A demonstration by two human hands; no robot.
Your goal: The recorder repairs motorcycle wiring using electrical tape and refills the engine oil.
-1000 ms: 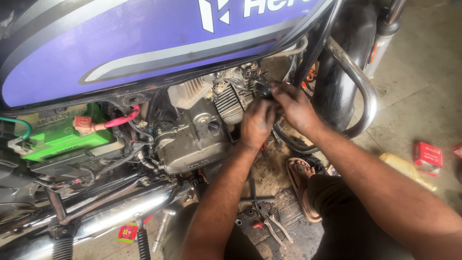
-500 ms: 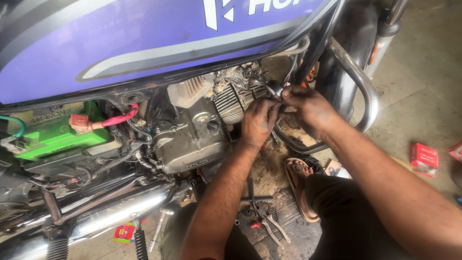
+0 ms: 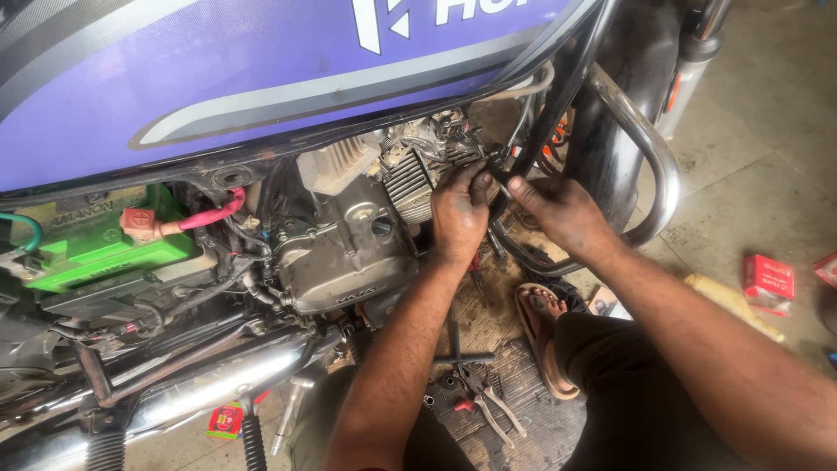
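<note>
Right of the finned silver engine cylinder (image 3: 410, 179), left hand (image 3: 459, 214) and right hand (image 3: 562, 209) both pinch one small dark metal part (image 3: 497, 170).

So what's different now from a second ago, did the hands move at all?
Barely. The left hand and right hand kept working close together at the front of the engine; the right hand slid slightly down and right, its fingers still pinching a small dark part. Nothing was let go. The battery, pliers and red box stayed put.
</note>
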